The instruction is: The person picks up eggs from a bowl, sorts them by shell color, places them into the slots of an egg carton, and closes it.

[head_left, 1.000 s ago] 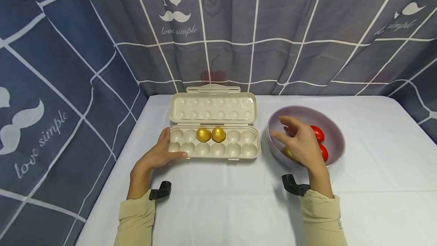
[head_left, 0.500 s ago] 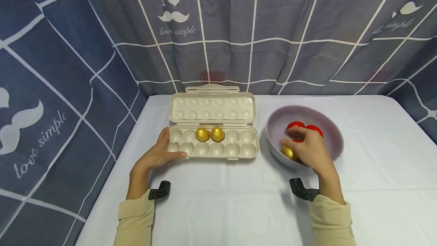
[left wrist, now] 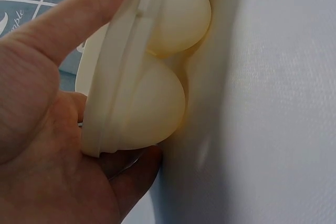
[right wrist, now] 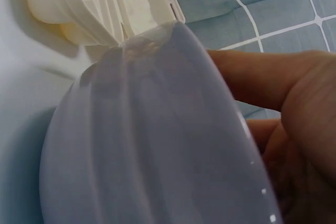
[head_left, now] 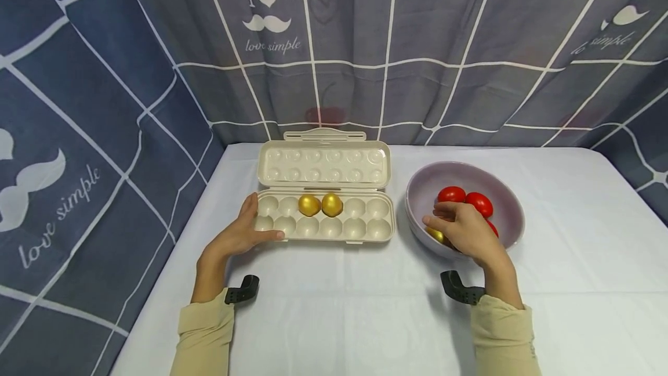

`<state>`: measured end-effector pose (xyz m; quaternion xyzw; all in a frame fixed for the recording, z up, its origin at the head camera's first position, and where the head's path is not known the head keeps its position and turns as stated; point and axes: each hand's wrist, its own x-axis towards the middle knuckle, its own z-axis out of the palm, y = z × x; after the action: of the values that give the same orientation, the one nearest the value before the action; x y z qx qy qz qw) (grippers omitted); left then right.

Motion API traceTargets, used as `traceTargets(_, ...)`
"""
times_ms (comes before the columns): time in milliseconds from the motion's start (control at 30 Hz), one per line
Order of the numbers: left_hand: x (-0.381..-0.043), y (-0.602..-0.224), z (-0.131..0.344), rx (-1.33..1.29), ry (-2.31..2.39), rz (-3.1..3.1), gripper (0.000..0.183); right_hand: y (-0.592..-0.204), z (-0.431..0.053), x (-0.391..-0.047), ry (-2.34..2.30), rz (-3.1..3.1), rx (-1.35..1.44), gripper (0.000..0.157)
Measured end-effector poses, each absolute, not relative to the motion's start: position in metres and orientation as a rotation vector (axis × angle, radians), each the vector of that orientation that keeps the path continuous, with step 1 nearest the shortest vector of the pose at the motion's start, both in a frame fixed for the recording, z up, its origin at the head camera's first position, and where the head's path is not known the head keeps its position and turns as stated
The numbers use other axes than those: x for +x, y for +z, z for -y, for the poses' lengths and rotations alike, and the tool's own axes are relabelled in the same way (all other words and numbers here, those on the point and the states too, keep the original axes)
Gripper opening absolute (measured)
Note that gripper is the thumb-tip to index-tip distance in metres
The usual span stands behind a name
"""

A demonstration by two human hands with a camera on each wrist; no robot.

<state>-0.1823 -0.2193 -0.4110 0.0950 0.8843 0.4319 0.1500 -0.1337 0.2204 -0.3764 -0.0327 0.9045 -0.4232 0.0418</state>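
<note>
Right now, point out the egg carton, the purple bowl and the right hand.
Egg carton [head_left: 323, 166], head view, inside of lid.
Purple bowl [head_left: 464, 175], head view, inner wall.
Right hand [head_left: 467, 231], head view, its back.

Bench [head_left: 365, 312]: carton tray [head_left: 355, 228] left, bowl [head_left: 421, 187] right, narrow gap between. Lid [head_left: 325, 165] directly behind tray. Two eggs [head_left: 309, 206] side by side, middle of tray's back row. Loose eggs [head_left: 451, 194] in bowl. Left grip [head_left: 237, 238] at tray's left end; right grip [head_left: 469, 232] over bowl.
</note>
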Motion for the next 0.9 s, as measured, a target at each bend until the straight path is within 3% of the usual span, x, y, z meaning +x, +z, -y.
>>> traceTargets(467,-0.1829,-0.4092,0.2202,0.255,1.221,-2.54,0.122,-0.3857,-0.2179,-0.1412,-1.248,-2.71,-0.177,0.037)
traceTargets(900,-0.1815,-0.4104,0.2209,0.261,1.211,-2.548,0.123,-0.3824,-0.2196,-0.1385,-1.311,-2.934,-0.076,0.038)
